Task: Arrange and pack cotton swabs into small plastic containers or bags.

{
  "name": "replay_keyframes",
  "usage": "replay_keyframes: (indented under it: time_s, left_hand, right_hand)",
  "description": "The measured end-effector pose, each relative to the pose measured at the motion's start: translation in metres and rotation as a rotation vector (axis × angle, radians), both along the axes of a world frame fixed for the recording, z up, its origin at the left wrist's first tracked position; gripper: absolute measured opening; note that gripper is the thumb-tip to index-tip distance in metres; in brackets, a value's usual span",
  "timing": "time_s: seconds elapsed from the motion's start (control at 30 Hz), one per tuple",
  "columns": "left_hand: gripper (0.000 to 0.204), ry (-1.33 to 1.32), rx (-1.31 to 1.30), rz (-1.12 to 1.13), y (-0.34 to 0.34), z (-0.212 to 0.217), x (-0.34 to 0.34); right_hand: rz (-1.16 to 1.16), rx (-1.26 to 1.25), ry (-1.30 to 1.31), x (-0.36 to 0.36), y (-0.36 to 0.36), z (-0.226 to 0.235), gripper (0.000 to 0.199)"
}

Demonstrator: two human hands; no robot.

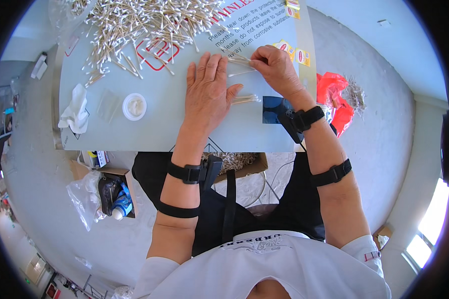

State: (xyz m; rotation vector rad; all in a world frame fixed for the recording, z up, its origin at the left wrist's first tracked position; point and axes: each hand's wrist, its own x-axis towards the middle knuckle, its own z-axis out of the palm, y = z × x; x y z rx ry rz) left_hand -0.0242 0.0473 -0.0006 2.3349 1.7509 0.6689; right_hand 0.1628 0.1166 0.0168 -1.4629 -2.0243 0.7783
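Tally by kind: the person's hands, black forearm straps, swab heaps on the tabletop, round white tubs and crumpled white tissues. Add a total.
Left hand and right hand: 2
Black forearm straps: 4
Swab heap: 1
Round white tub: 1
Crumpled white tissue: 1
Total: 9

White-tipped, pale wooden cotton swabs [149, 22]: jumbled heap toward far left corner of pale-grey rectangular table [159, 134]; strays [97, 76] at near fringe. Small cluster [238, 59], partly covered, right of centre. Another bunch [247, 99] nearer front edge, sticks roughly parallel to it.
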Motion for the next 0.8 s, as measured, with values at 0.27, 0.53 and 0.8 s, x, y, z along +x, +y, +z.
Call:
replay_keyframes:
  time_s: [0.27, 0.53, 0.8]
  left_hand:
    - [0.055, -0.073, -0.010, 0.000, 0.000, 0.005, -0.001]
    - [0.027, -0.331, -0.061, 0.005, -0.001, 0.020, -0.037]
    - [0.019, -0.298, -0.043, -0.012, 0.003, 0.011, -0.021]
  right_hand:
    - [-0.029, -0.044, 0.079, 0.001, 0.003, -0.003, 0.015]
    - [-0.089, -0.077, 0.169, 0.009, -0.009, 0.007, 0.015]
    - [-0.015, -0.093, -0.006, 0.010, -0.031, 0.012, 0.009]
